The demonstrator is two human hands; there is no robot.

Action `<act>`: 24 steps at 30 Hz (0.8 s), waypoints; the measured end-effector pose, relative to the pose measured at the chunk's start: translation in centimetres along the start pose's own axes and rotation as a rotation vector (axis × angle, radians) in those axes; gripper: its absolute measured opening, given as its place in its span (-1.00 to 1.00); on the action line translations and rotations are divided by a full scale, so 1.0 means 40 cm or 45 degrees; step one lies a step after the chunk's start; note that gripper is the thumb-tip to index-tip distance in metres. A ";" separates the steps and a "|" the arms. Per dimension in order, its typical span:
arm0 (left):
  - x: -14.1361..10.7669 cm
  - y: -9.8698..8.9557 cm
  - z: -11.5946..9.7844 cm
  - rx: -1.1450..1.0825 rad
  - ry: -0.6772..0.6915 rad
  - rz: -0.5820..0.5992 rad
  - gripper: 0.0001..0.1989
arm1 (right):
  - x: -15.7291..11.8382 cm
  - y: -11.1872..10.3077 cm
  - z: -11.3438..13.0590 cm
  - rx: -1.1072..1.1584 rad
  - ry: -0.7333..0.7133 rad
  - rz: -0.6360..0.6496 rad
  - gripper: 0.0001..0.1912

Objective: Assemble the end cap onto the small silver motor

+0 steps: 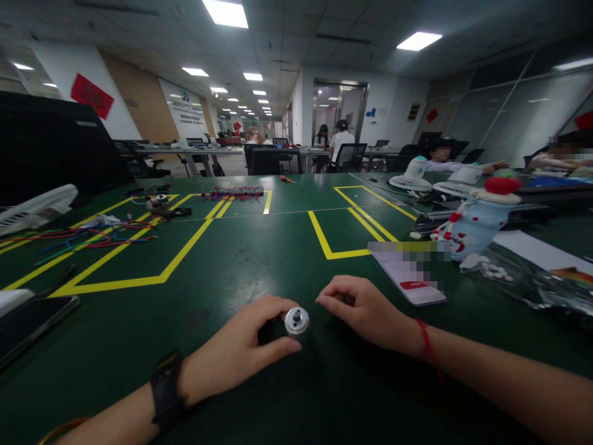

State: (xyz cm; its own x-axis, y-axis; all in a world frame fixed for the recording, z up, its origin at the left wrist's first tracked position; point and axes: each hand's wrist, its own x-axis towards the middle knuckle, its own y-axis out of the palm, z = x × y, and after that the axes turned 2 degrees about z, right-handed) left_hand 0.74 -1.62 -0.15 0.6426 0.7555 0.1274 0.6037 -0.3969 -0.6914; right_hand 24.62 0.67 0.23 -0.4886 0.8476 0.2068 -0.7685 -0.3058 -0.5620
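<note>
Plainly, silver cylinder [296, 321] in left grip [241, 343], wall sign [181, 111] illegibly small.

Ceiling lights [225, 13] (bright), white wall [386, 99]

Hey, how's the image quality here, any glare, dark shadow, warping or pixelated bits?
Head view: ceiling lights blown out to white; head view: soft glare on the table beyond the left hand; head view: the cylinder bright on top, its lower side dim in shadow; head view: the white fan at the left edge looks stretched, and pixel blocks hide part of the pale slab.
</note>
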 end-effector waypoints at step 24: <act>0.002 0.003 0.000 0.022 0.022 0.021 -0.75 | 0.004 -0.002 0.041 0.071 -0.078 -0.017 -0.85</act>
State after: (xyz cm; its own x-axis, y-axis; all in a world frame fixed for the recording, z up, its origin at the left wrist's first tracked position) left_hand 0.84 -1.62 -0.24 0.6608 0.7396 0.1280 0.5848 -0.4003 -0.7055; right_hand 23.91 0.13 1.63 -0.5009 0.8244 0.2635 -0.7963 -0.3196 -0.5135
